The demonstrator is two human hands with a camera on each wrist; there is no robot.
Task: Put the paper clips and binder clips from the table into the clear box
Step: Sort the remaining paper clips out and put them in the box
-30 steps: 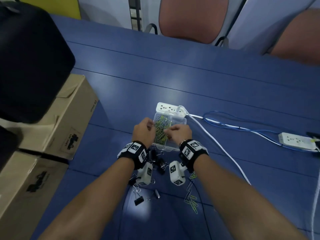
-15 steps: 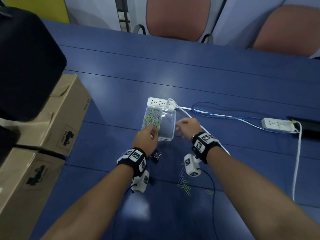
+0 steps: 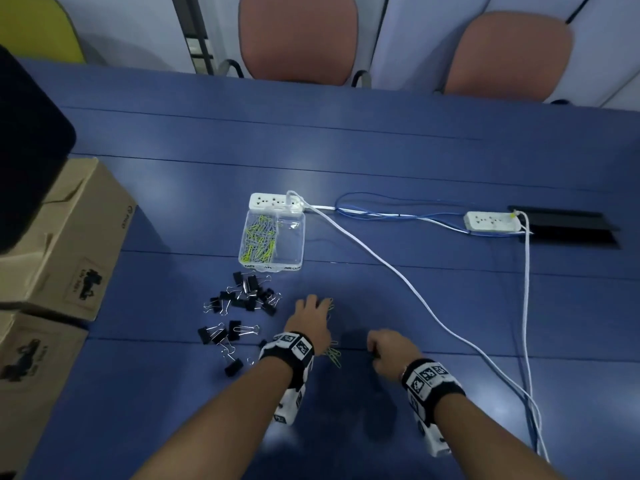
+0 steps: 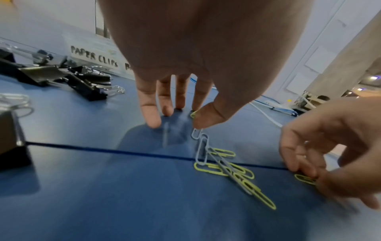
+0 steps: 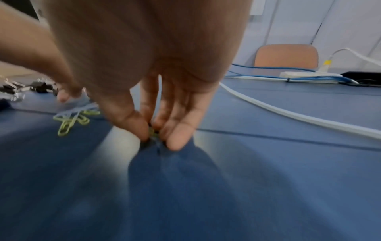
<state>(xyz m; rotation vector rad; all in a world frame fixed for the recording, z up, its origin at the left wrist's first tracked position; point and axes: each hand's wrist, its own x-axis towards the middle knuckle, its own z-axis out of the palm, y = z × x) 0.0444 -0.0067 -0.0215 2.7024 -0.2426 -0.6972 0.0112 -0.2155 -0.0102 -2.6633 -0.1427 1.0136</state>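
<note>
The clear box (image 3: 290,251) stands mid-table, with green and pale paper clips (image 3: 259,242) in its left compartment. Black binder clips (image 3: 247,294) lie scattered in front of it and to the left. A small heap of loose paper clips (image 4: 224,166) lies between my hands. My left hand (image 4: 175,117) points down at the table, thumb and forefinger pinching a green clip at the far end of the heap. To the right of the heap my right hand (image 5: 156,135) pinches another green paper clip (image 4: 305,179) against the table.
A white power strip (image 3: 273,201) touches the box's far side; its white cable (image 3: 398,275) runs to the near right. A second strip (image 3: 491,221) and a black slot sit at right. Cardboard boxes (image 3: 69,237) stand at left. Chairs line the far edge.
Both hands have drawn back from the clear box toward me and come down on the loose paper clips. The box now stands uncovered.
</note>
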